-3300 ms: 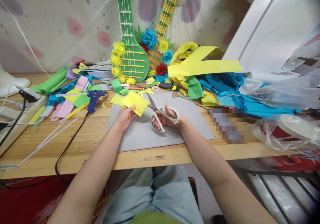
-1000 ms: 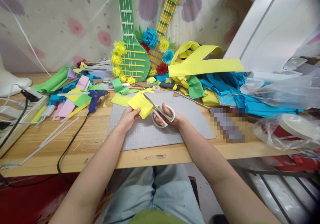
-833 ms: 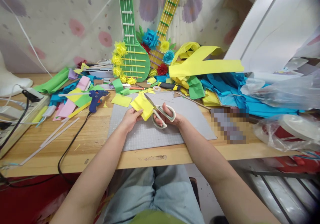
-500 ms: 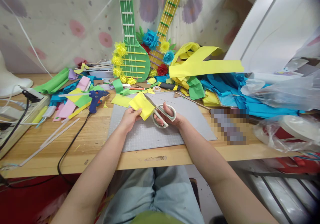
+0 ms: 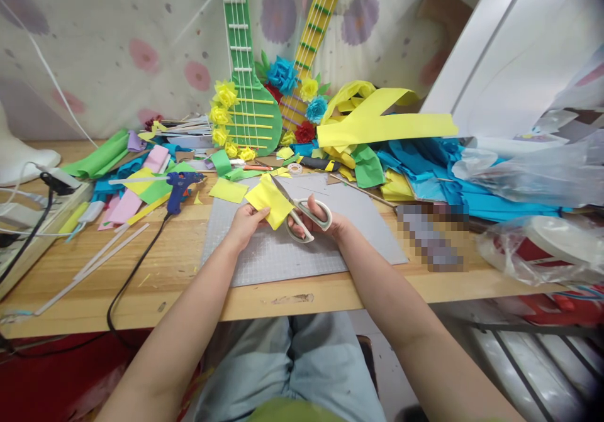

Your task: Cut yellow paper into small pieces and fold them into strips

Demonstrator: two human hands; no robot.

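Between the thumb and fingers of my left hand [image 5: 248, 222] is a yellow crepe paper piece [image 5: 270, 200], held above the grey cutting mat [image 5: 264, 261]. My right hand [image 5: 317, 216] has its fingers in the pale loops of a pair of scissors [image 5: 302, 236]. The handles are spread, and the blades lie at the paper's upper right edge; part of the blades is hidden by the paper. Just behind my left hand, another yellow paper piece [image 5: 228, 190] lies at the mat's far left corner.
A blue glue gun [image 5: 182, 190] with a black cord stands to the left. Green [image 5: 255, 117] and yellow [image 5: 314, 29] paper-decorated instruments lean at the back. Yellow strips [image 5: 391, 129] and blue crepe paper [image 5: 425, 173] pile up at right, near a plastic-wrapped tub [image 5: 557, 246].
The scissor blades show more clearly above the paper, and the handles have shifted slightly left. My left hand keeps its hold on the yellow paper. The whole view has shifted a little.
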